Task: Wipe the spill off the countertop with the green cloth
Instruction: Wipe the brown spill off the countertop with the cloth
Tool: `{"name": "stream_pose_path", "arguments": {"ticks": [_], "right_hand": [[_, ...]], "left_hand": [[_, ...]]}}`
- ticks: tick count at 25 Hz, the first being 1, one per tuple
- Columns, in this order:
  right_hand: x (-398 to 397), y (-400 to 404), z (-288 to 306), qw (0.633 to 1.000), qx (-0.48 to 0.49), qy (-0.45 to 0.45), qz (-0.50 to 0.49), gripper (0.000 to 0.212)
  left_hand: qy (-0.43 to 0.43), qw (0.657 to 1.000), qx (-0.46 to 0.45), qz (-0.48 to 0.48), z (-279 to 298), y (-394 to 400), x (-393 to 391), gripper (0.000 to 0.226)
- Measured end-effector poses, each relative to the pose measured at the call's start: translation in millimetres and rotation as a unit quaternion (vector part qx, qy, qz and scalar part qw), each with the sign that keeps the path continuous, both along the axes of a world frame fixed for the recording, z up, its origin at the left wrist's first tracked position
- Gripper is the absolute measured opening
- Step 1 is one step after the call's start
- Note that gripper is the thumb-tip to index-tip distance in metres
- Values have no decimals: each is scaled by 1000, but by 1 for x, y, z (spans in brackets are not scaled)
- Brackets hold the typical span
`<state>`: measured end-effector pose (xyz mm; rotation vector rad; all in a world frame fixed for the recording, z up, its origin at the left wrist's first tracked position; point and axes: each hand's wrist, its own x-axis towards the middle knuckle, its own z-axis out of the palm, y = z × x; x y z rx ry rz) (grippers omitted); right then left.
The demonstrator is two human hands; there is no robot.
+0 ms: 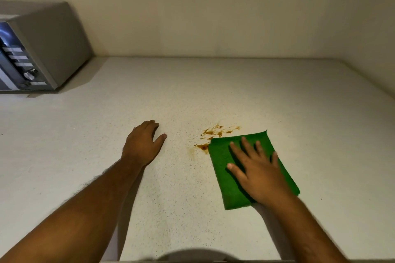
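A folded green cloth (222, 168) lies flat on the pale speckled countertop (213, 87), right of centre. My right hand (256, 168) presses down on it, palm flat and fingers spread. A brown spill (213, 132) streaks the counter just beyond the cloth's far left corner, with a darker blot (203, 147) touching the cloth's left edge. My left hand (143, 143) rests on the bare counter to the left of the spill, fingers curled slightly, holding nothing.
A grey microwave (42, 49) stands at the back left against the wall. A plain wall (213, 6) runs along the back and the right side of the counter. The counter's front edge (192, 260) is at the bottom of the view.
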<state>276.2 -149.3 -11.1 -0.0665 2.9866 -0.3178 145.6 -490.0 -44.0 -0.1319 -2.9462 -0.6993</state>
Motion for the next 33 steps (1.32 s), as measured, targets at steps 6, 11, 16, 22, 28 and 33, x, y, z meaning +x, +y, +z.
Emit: {"name": "stream_pose_path", "arguments": {"ticks": [6,11,16,22,28,33], "right_hand": [[31,-70,-39,998,30,-28,41,78],[1,-123,-46,998,6,8,69,82],[-95,-101,-38,1000,22,11,15,86],[-124,32,-28,987,47,-13,-156,94],[-23,-9,-41,992,58,-15,-111,94],[-26,-154,-39,997,20,9,69,91]], "left_hand": [[0,997,-17,-77,-4,-49,0,54],[49,995,-74,48,-7,-50,-1,52],[35,995,-59,78,-3,-49,3,55],[30,995,-53,76,1,-48,3,56],[54,995,-52,73,-4,-49,0,52],[85,989,-34,118,2,-46,0,32]]}}
